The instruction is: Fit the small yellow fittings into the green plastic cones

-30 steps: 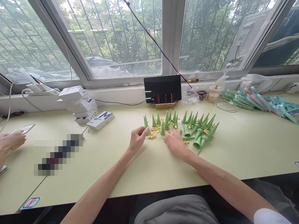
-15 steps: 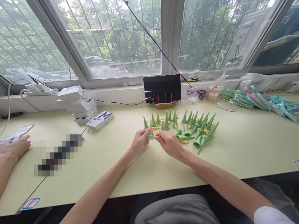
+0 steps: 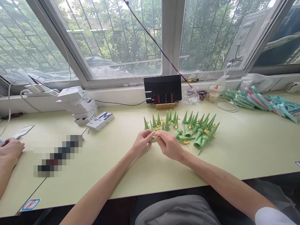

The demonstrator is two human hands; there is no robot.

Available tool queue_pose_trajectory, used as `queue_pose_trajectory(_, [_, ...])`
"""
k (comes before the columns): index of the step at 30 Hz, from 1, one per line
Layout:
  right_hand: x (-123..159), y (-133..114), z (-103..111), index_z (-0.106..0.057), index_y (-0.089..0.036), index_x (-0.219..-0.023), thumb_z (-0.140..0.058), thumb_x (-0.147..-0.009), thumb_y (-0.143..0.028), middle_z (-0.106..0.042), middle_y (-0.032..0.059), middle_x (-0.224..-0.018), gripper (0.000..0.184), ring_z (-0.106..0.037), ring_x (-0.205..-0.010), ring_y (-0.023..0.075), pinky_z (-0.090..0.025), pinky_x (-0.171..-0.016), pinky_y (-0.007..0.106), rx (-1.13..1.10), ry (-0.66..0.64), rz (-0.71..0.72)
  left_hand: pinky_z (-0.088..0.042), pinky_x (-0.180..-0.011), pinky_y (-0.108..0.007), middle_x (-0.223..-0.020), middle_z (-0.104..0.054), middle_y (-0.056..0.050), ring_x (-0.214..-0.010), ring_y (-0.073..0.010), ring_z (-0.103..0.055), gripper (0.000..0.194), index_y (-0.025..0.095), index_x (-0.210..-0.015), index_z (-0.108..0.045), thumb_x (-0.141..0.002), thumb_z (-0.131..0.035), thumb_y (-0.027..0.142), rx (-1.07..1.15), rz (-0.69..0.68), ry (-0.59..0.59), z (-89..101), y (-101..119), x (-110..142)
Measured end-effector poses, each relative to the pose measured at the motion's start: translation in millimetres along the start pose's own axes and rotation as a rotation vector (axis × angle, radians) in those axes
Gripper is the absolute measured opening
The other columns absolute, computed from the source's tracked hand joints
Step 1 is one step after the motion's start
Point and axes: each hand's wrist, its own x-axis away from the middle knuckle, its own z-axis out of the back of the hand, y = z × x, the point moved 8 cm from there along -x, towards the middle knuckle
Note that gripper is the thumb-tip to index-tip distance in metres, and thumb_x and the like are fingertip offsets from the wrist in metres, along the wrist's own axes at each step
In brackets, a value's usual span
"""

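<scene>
My left hand (image 3: pixel 142 143) is closed around a green plastic watering spike (image 3: pixel 152 127), whose tip points up and away from me. Part of its base is covered by the fingers. Close against it, my right hand (image 3: pixel 170 146) pinches a small yellow plastic valve (image 3: pixel 157 137) at the spike's base. Whether the valve sits in the spike cannot be made out. Just beyond both hands, several green spikes with yellow valves stand upright, such as one spike (image 3: pixel 167 122). To the right lies a group of tilted and fallen spikes (image 3: pixel 198 137), and loose yellow valves (image 3: pixel 186 142) lie beside it.
A phone (image 3: pixel 164 98) leans on a black tablet (image 3: pixel 162 86) by the window. White boxes (image 3: pixel 79 104) are stacked at the left, with one box (image 3: pixel 100 121) apart. Another person's hand (image 3: pixel 11 151) rests at far left. A lidded cup (image 3: pixel 213 93) and bagged items (image 3: pixel 260 100) sit back right.
My right hand has moved slightly left to meet the left hand, and the yellow valve now shows at its fingertips. The spike has tilted a little. The other person's hand has shifted left.
</scene>
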Motion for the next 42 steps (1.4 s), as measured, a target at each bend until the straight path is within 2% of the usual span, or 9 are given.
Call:
queue_pose_trajectory(6, [1.1, 7.1, -3.8, -0.059, -0.019, -0.101, -0.046, -0.101, -0.021, -0.061, 0.0037, -0.08, 0.013, -0.054, -0.068, 0.0159, -0.042, -0.063, 0.028, -0.003, 0.001, -0.044, -0.035, -0.043, -0.019, -0.061, -0.043, 0.005, -0.046, -0.0042, -0.038, 0.043, 0.016, -0.066, -0.054, -0.082, -0.072, 0.051, 0.018, -0.001, 0.06, 3.9, 3.1, -0.4])
queue_pose_trajectory(15, [0.7, 10.3, -4.2, -0.059, -0.019, -0.096, -0.047, -0.099, -0.021, -0.057, 0.0024, -0.076, 0.012, -0.049, -0.064, 0.015, -0.041, -0.061, 0.027, -0.016, 0.01, -0.084, -0.033, -0.042, -0.017, -0.051, -0.037, 0.006, -0.047, -0.0055, -0.033, 0.047, 0.016, -0.061, -0.049, -0.08, -0.074, 0.052, 0.02, 0.009, 0.084, 5.4, 2.0, -0.1])
queue_pose_trajectory(22, [0.1, 10.2, -3.4, -0.059, -0.019, -0.092, -0.047, -0.098, -0.021, -0.054, 0.0011, -0.071, 0.014, -0.046, -0.061, 0.0147, -0.039, -0.06, 0.027, 0.013, -0.008, -0.111, -0.032, -0.041, -0.017, -0.053, -0.036, 0.006, -0.047, -0.0051, -0.033, 0.047, 0.016, -0.061, -0.05, -0.079, -0.074, 0.052, -0.009, -0.003, 0.112, 7.9, 2.4, 0.5])
queue_pose_trajectory(38, [-0.1, 17.2, -3.8, -0.059, -0.018, -0.089, -0.048, -0.097, -0.018, -0.056, 0.0016, -0.071, 0.014, -0.047, -0.06, 0.015, -0.037, -0.059, 0.028, 0.061, -0.02, -0.166, -0.033, -0.046, -0.021, -0.056, -0.048, 0.005, -0.046, -0.0068, -0.042, 0.037, 0.017, -0.075, -0.055, -0.084, -0.071, 0.05, -0.096, -0.043, 0.058, 2.8, 9.3, 2.3])
queue_pose_trajectory(42, [0.4, 18.5, -4.0, -0.06, -0.018, -0.089, -0.048, -0.097, -0.018, -0.057, 0.0021, -0.071, 0.014, -0.047, -0.06, 0.0149, -0.038, -0.059, 0.028, 0.072, -0.019, -0.172, -0.029, -0.043, -0.021, -0.052, -0.045, 0.006, -0.044, -0.0067, -0.039, 0.042, 0.017, -0.069, -0.049, -0.082, -0.071, 0.051, -0.131, -0.045, 0.073, 5.0, 7.6, 1.8])
